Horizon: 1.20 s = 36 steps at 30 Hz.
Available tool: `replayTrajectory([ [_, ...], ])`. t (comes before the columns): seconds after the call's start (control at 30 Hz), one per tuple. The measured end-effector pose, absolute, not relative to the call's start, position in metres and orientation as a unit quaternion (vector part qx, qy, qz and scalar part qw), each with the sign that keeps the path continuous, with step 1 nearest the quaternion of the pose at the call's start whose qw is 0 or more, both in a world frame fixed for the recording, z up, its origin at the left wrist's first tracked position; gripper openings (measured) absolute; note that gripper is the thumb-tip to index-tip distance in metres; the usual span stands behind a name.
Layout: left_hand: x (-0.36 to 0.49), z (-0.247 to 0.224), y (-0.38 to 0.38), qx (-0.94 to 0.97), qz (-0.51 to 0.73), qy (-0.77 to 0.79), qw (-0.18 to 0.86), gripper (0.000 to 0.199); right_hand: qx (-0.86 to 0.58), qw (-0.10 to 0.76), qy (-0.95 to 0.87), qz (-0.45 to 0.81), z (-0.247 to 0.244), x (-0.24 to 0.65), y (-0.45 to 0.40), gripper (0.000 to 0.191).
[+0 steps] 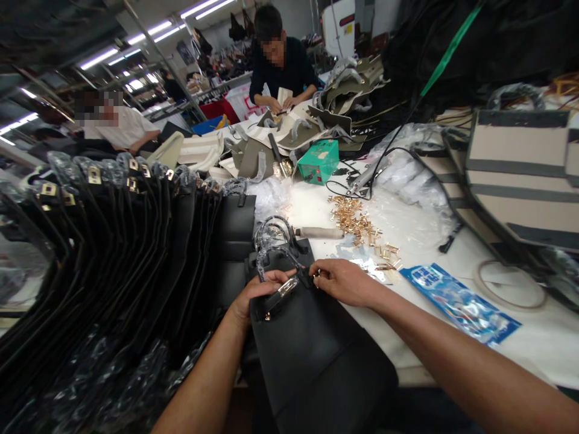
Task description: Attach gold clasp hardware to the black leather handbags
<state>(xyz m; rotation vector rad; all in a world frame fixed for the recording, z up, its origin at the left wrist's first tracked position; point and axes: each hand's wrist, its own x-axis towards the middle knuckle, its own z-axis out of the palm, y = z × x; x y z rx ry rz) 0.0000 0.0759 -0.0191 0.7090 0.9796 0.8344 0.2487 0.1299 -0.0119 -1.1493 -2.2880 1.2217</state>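
A black handbag piece (312, 355) lies in front of me and hangs over the table's near edge. Its handle (277, 226) is wrapped in clear plastic. My left hand (260, 292) grips the black piece at its upper edge, beside a shiny metal clasp (286, 288). Close to the handle's near end, my right hand (341, 280) pinches with thumb and forefinger at a short black strap (306, 277). Whatever sits between those right fingertips is too small to make out. Just beyond the right hand lies a scattered heap of small gold metal fittings (355, 220).
Many black bag pieces (149, 241) stand packed at left. A green box (319, 163), a rod-shaped tool (320, 232), a blue packet (461, 301) and a cord ring (511, 286) are on the table. Beige-and-dark panels (520, 163) lean at right. A co-worker (283, 66) works opposite.
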Motion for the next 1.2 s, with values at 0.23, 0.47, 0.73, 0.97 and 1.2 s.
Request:
replayTrajectory([
  [0.23,-0.004,-0.024,0.077,0.324,0.371,0.438,0.752,0.020,-0.379,0.124,-0.786,0.472,-0.011,0.249,0.135,0.021],
  [0.47,-0.010,-0.029,0.074,0.326,0.369,0.436,0.753,0.033,-0.404,0.120,-0.734,0.532,-0.022,0.241,0.136,0.019],
  [0.73,-0.012,-0.033,0.071,0.322,0.384,0.417,0.758,0.035,-0.353,0.083,-0.779,0.512,-0.009,0.242,0.143,0.013],
  [0.97,-0.011,-0.031,0.069,0.328,0.372,0.422,0.759,0.039,-0.355,0.074,-0.767,0.529,-0.013,0.238,0.140,0.012],
  [1.2,-0.011,-0.009,0.062,0.394,0.394,0.389,0.734,0.033,-0.398,0.146,-0.734,0.531,-0.006,0.246,0.142,0.048],
])
